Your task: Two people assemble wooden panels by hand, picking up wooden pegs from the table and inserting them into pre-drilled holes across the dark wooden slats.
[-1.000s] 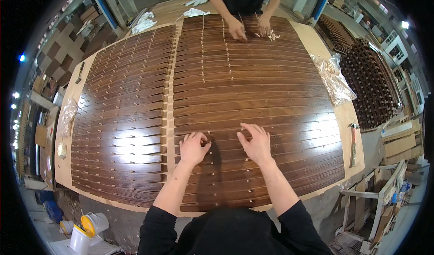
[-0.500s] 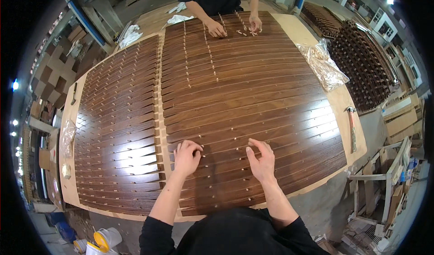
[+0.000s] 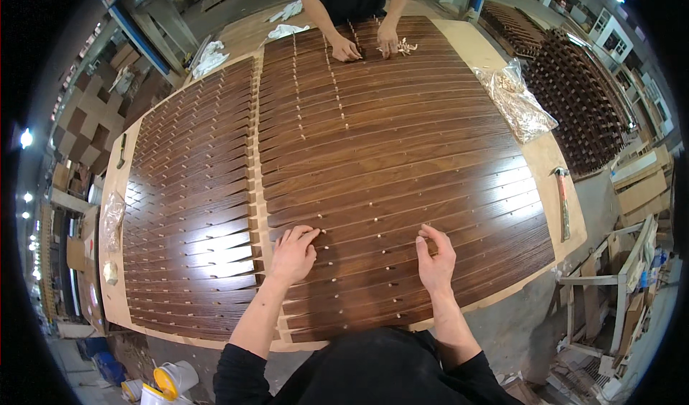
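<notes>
Dark brown wooden slats point(image 3: 359, 168) lie side by side in a wide panel, with rows of small pale dowels point(image 3: 328, 265) standing up from them. My left hand point(image 3: 293, 254) is low over the near slats, its thumb and index fingertips drawn together beside a dowel point(image 3: 323, 231) at the row's left side. To the right, past the second dowel row, my right hand point(image 3: 437, 260) hovers over the slats with thumb and index finger bent toward each other. Whatever either hand pinches is too small to make out.
Across the table a person's hands point(image 3: 366, 47) work by a small dowel pile point(image 3: 406, 47). A clear bag of dowels point(image 3: 513, 92) and a hammer point(image 3: 562, 200) lie along the right border. A second slatted panel point(image 3: 186, 189) is at left; buckets point(image 3: 174, 380) stand below.
My right hand has moved right, away from the second dowel row. My left hand has shifted slightly, its fingers straighter. The other person's right-side hand has moved left off the dowel pile.
</notes>
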The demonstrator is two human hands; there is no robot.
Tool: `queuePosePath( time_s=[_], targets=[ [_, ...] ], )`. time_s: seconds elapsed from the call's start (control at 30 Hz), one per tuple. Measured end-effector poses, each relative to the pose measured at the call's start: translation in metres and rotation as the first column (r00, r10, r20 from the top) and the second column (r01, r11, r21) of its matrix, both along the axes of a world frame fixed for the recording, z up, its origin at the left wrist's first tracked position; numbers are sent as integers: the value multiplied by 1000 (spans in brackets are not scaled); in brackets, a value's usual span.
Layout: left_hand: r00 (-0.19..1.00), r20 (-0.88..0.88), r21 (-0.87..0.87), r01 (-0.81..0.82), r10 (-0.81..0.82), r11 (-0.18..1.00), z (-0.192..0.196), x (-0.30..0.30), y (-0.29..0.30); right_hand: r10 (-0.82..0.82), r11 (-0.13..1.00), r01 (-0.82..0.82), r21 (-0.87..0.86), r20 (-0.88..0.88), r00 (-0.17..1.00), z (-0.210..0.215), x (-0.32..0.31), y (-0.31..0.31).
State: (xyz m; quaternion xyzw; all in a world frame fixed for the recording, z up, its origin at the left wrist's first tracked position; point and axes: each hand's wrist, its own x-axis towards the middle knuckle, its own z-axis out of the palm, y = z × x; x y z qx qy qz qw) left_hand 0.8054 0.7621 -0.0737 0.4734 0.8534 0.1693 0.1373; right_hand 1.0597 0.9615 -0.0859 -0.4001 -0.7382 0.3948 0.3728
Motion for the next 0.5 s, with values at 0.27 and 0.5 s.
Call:
queuePosePath(
  time_s=[0.27, 0.5],
  targets=[
    [994, 13, 154, -105, 104, 982, -20, 4, 27, -5, 999, 5, -32, -15, 1000, -2, 2, -3],
    [994, -3, 143, -106, 107, 984, -23, 1, 26, 53, 997, -54, -54, -19, 998, 2, -9, -3]
  ],
)
